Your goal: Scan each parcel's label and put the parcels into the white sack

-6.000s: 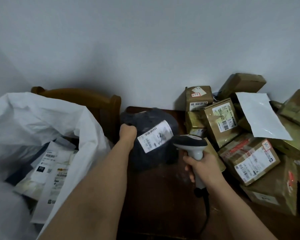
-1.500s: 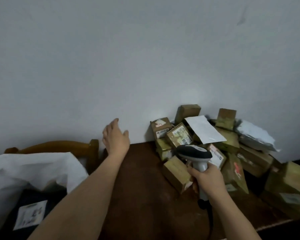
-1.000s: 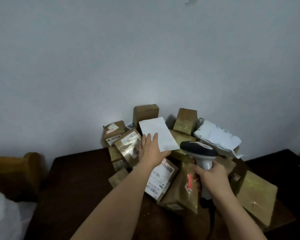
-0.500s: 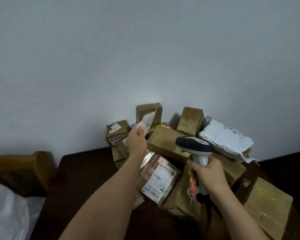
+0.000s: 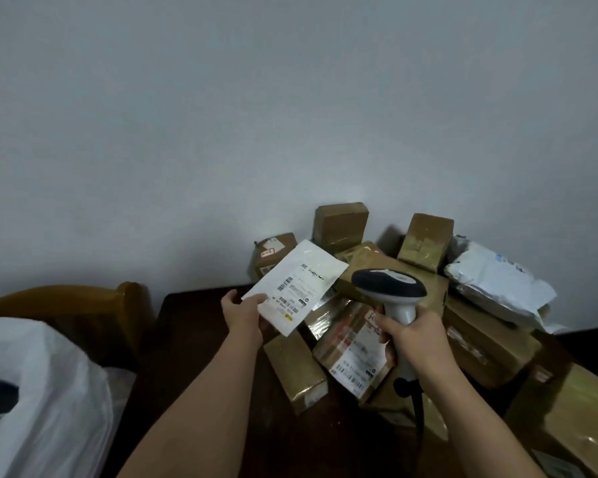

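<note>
My left hand (image 5: 245,313) grips the lower left corner of a flat white envelope parcel (image 5: 299,284), held above the dark table with its barcode label facing up. My right hand (image 5: 415,336) holds a handheld barcode scanner (image 5: 389,288) by its grey handle, its dark head just right of the envelope. Behind them lies a pile of taped brown cardboard parcels (image 5: 359,350). A white plastic mailer (image 5: 497,282) rests on the pile's right side. The white sack (image 5: 45,401) stands open at the lower left, with something dark inside it.
A wooden chair back (image 5: 94,301) stands between the sack and the dark wooden table (image 5: 201,357). A plain grey wall rises right behind the pile. The scanner's cable (image 5: 420,419) hangs down by my right forearm. More boxes (image 5: 573,422) crowd the table's right edge.
My left hand has pulled the white envelope off the pile and turned it label-up towards me. The scanner stays in my right hand, beside the envelope.
</note>
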